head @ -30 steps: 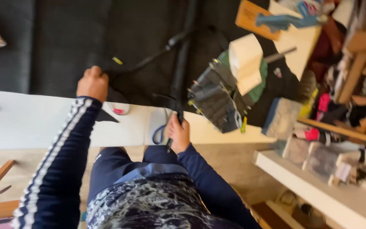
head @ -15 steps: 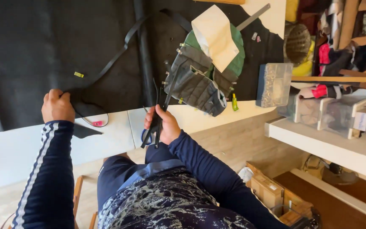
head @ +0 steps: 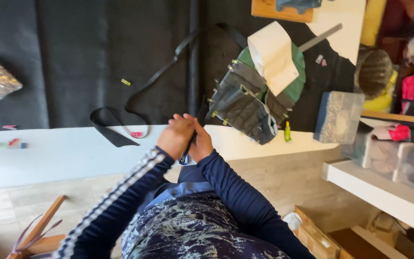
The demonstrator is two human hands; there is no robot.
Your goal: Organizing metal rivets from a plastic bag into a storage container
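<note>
Two hands clasped on dark scissors at table edge.
Left hand (head: 176,136) and right hand (head: 201,144) both grip scissors (head: 186,152), mostly hidden, only dark handle showing below fingers; black fabric (head: 97,62) lies just beyond hands.

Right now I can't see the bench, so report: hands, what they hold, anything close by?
Left hand and right hand together at the table edge, gripping dark scissors. Black fabric lies ahead. Pinned grey fabric piece just right of the hands.
</note>
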